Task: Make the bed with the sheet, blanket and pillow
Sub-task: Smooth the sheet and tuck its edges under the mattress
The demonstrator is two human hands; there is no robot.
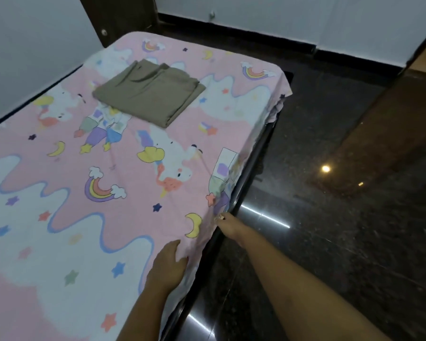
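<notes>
Tucking the sheet (pixel 84 217) along the bed's floor-side edge, I'd say. Left hand (pixel 167 264) lies on the sheet right at that edge, fingers fairly straight, pressing down. Right hand (pixel 229 227) is just beyond it and lower, fingertips at the hanging hem against the dark bed frame (pixel 251 163); can't tell if it pinches or only pushes. Hem runs away from both hands toward the far corner, right hand nearer. Folded olive blanket (pixel 148 92) sits on the sheet, well ahead. No pillow visible.
</notes>
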